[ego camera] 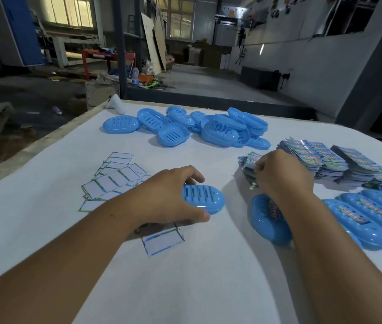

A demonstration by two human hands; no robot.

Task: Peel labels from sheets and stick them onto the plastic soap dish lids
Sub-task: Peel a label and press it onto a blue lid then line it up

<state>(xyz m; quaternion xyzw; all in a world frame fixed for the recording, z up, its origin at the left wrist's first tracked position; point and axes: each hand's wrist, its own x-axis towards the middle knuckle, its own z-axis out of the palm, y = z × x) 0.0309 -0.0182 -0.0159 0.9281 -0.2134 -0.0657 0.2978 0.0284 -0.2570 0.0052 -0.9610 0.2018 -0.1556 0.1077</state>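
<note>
labelled lid (pixel 267 218) — half hidden by wrist | label print — blurred

At frame centre we see a blue slotted soap dish lid (pixel 203 199), bare of any label. More unlabelled lids (pixel 185 127) lie heaped at upper centre. Labelled lids (pixel 368 213) line the right edge, below stacked colourful label sheets (pixel 330 160). Peeled white backing sheets (pixel 112 178) lie scattered at centre left.

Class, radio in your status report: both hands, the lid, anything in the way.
Left hand grips unlabelled blue lid. Right hand pinching at label stack. Nothing blocking the lid.
</note>
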